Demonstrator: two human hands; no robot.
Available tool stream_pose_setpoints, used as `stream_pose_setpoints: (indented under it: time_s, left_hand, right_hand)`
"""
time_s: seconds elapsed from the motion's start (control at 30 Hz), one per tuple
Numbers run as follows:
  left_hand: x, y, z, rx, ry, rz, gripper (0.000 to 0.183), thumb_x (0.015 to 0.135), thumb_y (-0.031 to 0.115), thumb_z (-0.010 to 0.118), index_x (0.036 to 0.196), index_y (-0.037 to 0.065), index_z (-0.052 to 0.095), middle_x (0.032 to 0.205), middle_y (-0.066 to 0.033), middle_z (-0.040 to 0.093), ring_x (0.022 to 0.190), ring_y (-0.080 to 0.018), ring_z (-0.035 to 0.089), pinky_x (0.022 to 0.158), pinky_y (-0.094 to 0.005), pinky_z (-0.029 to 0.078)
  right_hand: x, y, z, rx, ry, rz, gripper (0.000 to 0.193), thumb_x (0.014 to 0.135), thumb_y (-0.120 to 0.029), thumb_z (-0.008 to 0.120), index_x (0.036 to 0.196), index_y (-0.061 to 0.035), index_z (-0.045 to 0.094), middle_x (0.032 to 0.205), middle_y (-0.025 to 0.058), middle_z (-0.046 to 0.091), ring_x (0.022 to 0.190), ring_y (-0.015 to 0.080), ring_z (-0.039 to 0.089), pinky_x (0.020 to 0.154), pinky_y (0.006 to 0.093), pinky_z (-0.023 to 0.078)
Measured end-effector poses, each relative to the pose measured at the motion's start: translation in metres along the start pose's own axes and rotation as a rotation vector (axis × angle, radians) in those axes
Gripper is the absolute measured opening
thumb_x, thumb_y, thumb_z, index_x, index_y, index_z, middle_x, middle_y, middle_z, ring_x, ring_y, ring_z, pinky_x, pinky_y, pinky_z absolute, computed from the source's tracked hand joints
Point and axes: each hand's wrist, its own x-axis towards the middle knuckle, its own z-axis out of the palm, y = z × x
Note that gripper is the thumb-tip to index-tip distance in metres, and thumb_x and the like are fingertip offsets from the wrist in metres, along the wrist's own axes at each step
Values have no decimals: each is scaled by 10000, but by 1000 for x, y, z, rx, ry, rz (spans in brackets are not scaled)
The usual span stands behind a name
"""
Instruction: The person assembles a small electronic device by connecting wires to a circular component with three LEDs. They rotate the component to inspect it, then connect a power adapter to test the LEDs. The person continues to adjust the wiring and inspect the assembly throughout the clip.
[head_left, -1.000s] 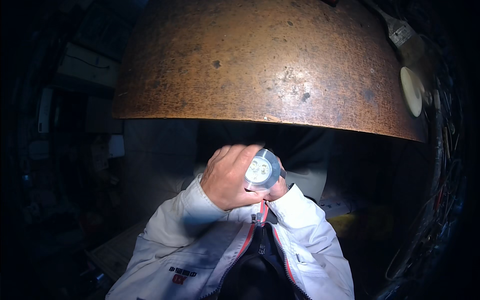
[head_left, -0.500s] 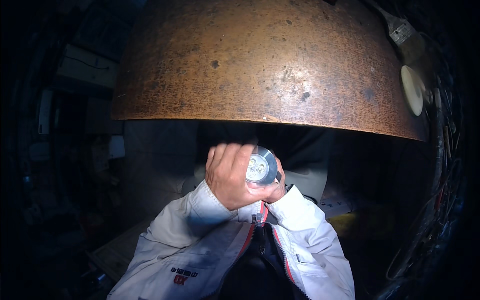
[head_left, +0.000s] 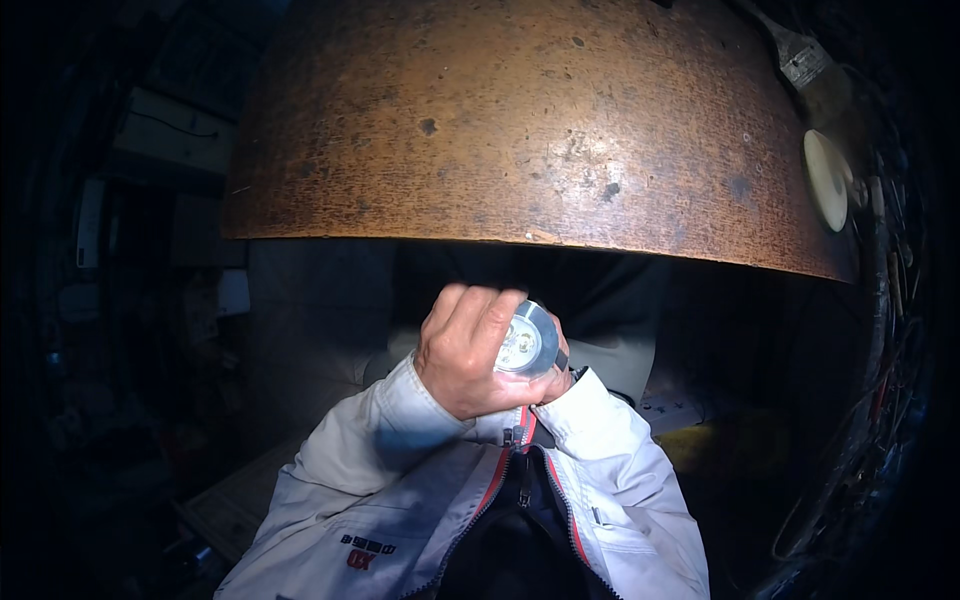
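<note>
A small round LED spotlight with a silvery metal rim and several lenses is held between my two hands, just beyond the table's near edge. My left hand wraps over its left side, the fingers curled across part of the lens face. Mostly hidden behind the lamp, my right hand grips it from the right and below; only some of its fingers and the wrist show. The lamp's body behind the rim is covered by the hands.
A worn brown tabletop spans the upper view. At its right lie a flat paintbrush and a pale round disc. Cables and thin rods crowd the far right. A white power strip sits dimly at lower right.
The spotlight has shifted slightly right and turned a little in my hands. My left fingers have moved a bit over its face.
</note>
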Motion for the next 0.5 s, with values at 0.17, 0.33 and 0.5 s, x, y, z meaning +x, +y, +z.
stream_pose_setpoints:
  time_s: [0.17,0.33,0.5]
  left_hand:
    - [-1,-5,-3,-49,-22,35,750,545,252,939,1188,-35,681,979,-160,685,835,-337,652,777,-418,543]
    - [-2,-8,-4,-70,-34,64,775,538,266,942,1202,-36,684,987,-162,697,836,-338,668,782,-415,553]
    - [-2,-11,-5,-91,-49,61,788,533,284,948,1209,-28,689,987,-161,705,833,-344,681,776,-419,558]
  right_hand:
    - [0,-8,0,-266,-52,-56,444,1127,-412,466,1252,-52,695,1209,91,750,1125,212,715,982,374,582]
    - [-8,-14,17,-477,59,-162,389,1118,-377,508,1206,-57,710,1155,70,758,1062,182,722,948,351,589]
    - [-8,-13,16,-539,32,-275,393,1118,-374,493,1192,-56,712,1139,66,757,1037,176,723,926,343,593]
